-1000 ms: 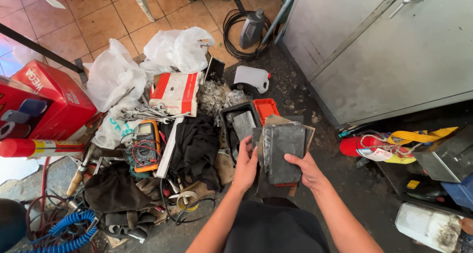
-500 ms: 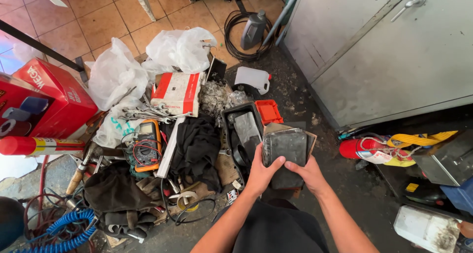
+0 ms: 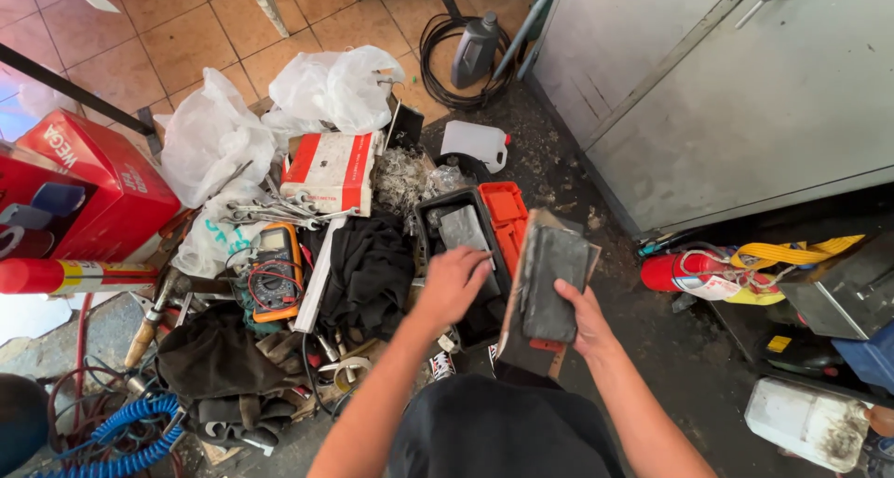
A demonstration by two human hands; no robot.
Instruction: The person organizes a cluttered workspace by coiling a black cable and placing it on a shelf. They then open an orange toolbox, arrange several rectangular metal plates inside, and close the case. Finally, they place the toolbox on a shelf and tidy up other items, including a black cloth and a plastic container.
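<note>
My right hand (image 3: 579, 322) holds a dark grey flat block (image 3: 553, 281) against a brown board, tilted up on edge beside my knee. My left hand (image 3: 453, 282) has its fingers curled over the rim of an open black case (image 3: 434, 245) with an orange lid (image 3: 507, 213), where another grey block (image 3: 463, 228) lies inside. A black cloth (image 3: 370, 271) lies just left of the case.
Left of the case lie an orange multimeter (image 3: 277, 271), several wrenches (image 3: 270, 212), a red and white box (image 3: 330, 170), white plastic bags (image 3: 217, 135) and a red toolbox (image 3: 88, 189). A grey metal cabinet (image 3: 708, 106) stands on the right, with a red extinguisher (image 3: 684, 273) below it.
My left hand has let go of the grey block and moved left onto the black case. My right hand alone now holds the block and board, turned more upright.
</note>
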